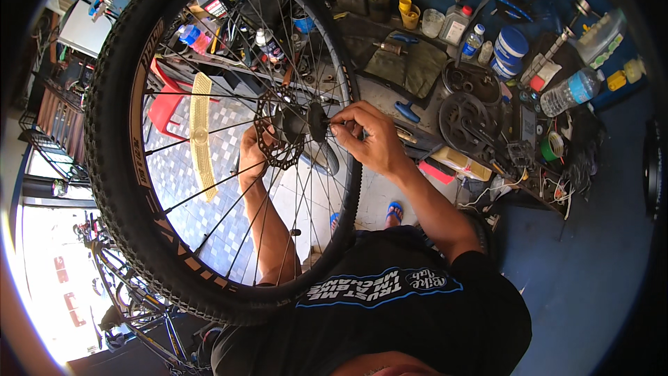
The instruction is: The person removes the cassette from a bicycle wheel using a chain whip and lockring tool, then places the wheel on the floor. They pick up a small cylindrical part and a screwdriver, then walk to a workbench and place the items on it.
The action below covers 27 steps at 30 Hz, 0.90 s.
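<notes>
A bicycle wheel (122, 188) with a knobby black tyre stands upright before my chest. At its middle are the black hub (291, 127) and a disc brake rotor (267, 154) with a perforated rim. My right hand (372, 137) is at the hub's right end, thumb and forefinger pinched on the axle end (328, 122). On the other side, my left hand (252, 154) reaches up behind the spokes to the rotor side of the hub. Its fingers are curled and partly covered by the rotor, so what they grip is hidden.
A cluttered workbench (417, 120) holds a blue-handled tool (407, 111), a crankset (465, 122), plastic bottles (572, 92) and blue-lidded tubs (511, 45). Beyond the spokes are a red chair (165, 106) and a yellow plastic piece (201, 141). Bicycles (142, 320) stand at lower left.
</notes>
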### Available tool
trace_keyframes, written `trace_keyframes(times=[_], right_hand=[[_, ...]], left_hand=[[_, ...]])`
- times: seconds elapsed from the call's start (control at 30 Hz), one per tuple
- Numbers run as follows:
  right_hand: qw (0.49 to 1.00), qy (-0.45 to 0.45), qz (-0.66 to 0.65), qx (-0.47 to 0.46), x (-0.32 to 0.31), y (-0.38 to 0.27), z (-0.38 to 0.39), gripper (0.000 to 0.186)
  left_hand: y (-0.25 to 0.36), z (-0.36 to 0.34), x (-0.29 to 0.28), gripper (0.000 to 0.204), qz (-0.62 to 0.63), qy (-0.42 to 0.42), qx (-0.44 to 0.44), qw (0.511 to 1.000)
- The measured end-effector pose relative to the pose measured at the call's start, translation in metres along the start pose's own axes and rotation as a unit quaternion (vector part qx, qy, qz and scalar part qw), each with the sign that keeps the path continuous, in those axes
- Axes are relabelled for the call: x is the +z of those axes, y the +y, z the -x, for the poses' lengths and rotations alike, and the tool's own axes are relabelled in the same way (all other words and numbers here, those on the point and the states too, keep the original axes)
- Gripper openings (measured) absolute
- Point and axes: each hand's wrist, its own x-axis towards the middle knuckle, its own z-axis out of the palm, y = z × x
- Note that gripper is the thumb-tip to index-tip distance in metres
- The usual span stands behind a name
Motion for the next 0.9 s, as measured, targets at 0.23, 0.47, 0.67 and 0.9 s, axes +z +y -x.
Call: trace_keyframes(times=[0.23,0.47,0.67,0.9], right_hand=[[0.979,0.048,-0.167,0.107,-0.009,0.046,0.009,0.026],[0.971,0.110,-0.111,0.181,-0.030,0.130,0.026,0.022],[0.967,0.103,-0.086,0.216,-0.022,0.177,0.026,0.018],[0.985,0.026,0.088,0.148,-0.003,0.200,-0.040,0.022]], left_hand=[[-0.016,-0.007,-0.026,0.046,0.071,0.091,0.047,0.992],[0.103,0.016,0.021,0.100,0.228,-0.064,0.252,0.938],[0.126,0.026,0.051,0.104,0.299,-0.096,0.249,0.916],[0.137,0.057,0.031,0.106,0.275,-0.101,0.273,0.916]])
